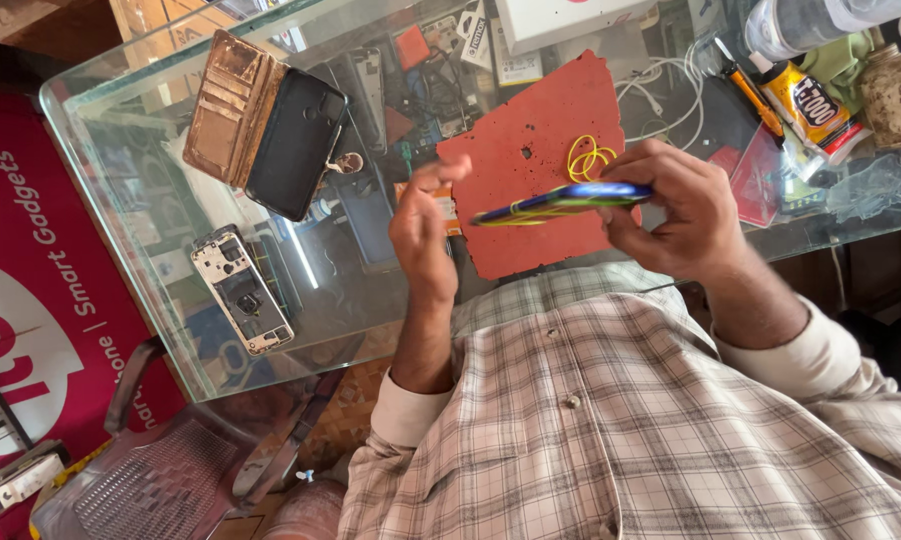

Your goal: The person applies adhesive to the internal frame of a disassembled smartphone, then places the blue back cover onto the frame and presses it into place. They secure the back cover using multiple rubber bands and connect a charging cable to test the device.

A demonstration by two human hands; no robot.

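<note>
Item: blue smartphone (570, 200), seen edge-on, bound with yellow rubber bands (530, 210). Position: held in the air above the red work mat (540, 110), clear of the glass table (120, 130).

Right hand (685, 215): closed around the phone's right end, thumb on one face and fingers on the other. It bears the whole weight.

Left hand (420, 225): fingers loosely spread and raised, fingertips just beside the phone's left end; whether they touch it cannot be told. It holds nothing.

Loose stock: spare yellow rubber bands (588, 158) lying on the mat, near the right hand.

Surroundings: brown wallet case with a black phone (295, 140) open on the glass; a bare phone frame (242, 290) nearer the table's edge; tube of adhesive (810, 105) and white cables (660, 90) at the far side; grey chair (160, 480) below.

Handling note, as judgement: the work in hand looks like banding the phone's body shut. To do it well:
- keep the right-hand grip firm and on the edges
- let the left fingers hook and stretch a band squarely across the body, not askew
- space the bands evenly so the pressure is uniform
- work low over the mat, so a slip falls on the soft sheet and not on the glass
</note>
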